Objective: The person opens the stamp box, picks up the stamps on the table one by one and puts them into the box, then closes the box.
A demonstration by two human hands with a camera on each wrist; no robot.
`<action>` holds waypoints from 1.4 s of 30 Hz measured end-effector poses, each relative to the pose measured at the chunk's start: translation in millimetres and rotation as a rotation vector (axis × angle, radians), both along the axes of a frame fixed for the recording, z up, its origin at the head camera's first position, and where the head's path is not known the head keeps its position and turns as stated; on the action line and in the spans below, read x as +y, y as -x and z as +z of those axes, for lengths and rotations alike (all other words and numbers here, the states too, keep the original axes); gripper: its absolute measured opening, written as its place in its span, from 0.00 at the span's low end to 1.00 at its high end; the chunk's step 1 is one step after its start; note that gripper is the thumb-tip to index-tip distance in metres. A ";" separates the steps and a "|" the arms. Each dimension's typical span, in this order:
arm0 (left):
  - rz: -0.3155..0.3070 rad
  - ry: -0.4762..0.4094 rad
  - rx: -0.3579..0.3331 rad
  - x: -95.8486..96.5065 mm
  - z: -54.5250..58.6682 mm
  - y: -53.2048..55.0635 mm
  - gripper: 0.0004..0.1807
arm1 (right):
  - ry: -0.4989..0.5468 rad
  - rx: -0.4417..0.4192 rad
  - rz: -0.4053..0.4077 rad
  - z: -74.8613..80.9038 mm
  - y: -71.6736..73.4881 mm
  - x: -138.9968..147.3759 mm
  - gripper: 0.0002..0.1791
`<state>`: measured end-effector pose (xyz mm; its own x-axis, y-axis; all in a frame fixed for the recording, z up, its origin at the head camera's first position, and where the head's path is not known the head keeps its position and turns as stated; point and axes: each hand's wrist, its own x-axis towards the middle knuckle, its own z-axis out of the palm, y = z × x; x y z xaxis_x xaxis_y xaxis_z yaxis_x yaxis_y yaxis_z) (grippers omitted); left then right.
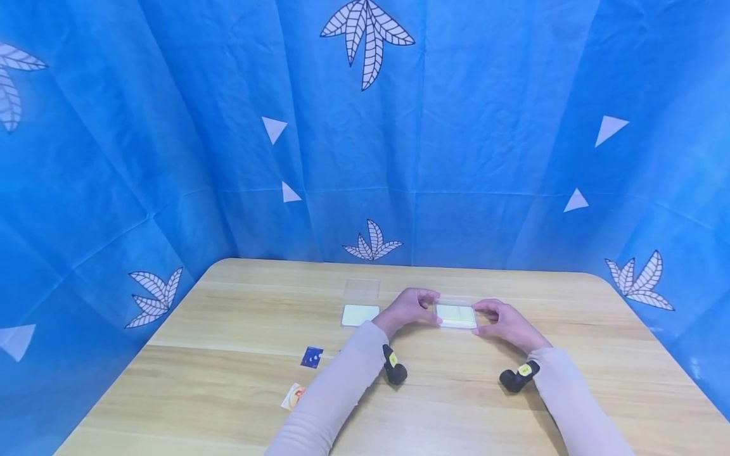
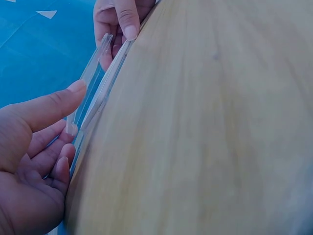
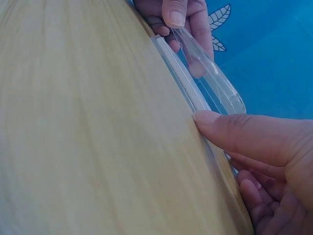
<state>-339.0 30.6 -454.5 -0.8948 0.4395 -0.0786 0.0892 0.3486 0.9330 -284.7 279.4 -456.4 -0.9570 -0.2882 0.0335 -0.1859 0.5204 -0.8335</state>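
Clear plastic makes up the shallow rectangular tray [image 2: 101, 95] with white contents, at the wooden tabletop [image 1: 456, 411] between my left hand [image 1: 409, 310] and right hand [image 1: 506, 322]. From my head it looks nearly flat; both wrist views show the transparent rectangular lid [image 3: 220, 84] tilted above it, a gap between. My left thumb and fingers, parted only by the lid's depth, pinch its left end. My right thumb presses the tray's near edge, fingers bent behind, gripping that end. Only the head view shows, leftward, a white rectangle edged in clear plastic [image 1: 360, 315], a flat transparent piece [image 1: 362, 289] beyond it, and a dark blue printed card [image 1: 311, 357].
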 end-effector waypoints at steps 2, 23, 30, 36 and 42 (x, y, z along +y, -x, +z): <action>0.001 -0.010 -0.012 0.2 -0.3 1.1 0.33 | 0.004 -0.001 -0.006 0.1 0.1 0.0 0.31; 0.047 -0.034 -0.017 1.0 -0.9 9.7 0.32 | 0.037 -0.013 0.013 0.1 -3.6 2.0 0.32; 0.038 -0.036 0.034 0.9 5.3 16.2 0.33 | 0.016 -0.007 -0.007 2.2 -3.5 -1.8 0.32; 0.048 -0.059 0.029 1.6 6.8 22.9 0.32 | -0.002 0.016 -0.014 1.5 -2.9 -4.4 0.31; 0.042 -0.061 0.034 6.0 10.0 28.1 0.33 | 0.002 0.022 -0.015 1.2 -3.8 -2.8 0.31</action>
<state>-367.1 36.6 -444.5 -0.9144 0.4043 -0.0217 0.1079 0.2950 0.9494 -280.9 276.6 -455.2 -0.9603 -0.2736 0.0548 -0.1960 0.5217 -0.8303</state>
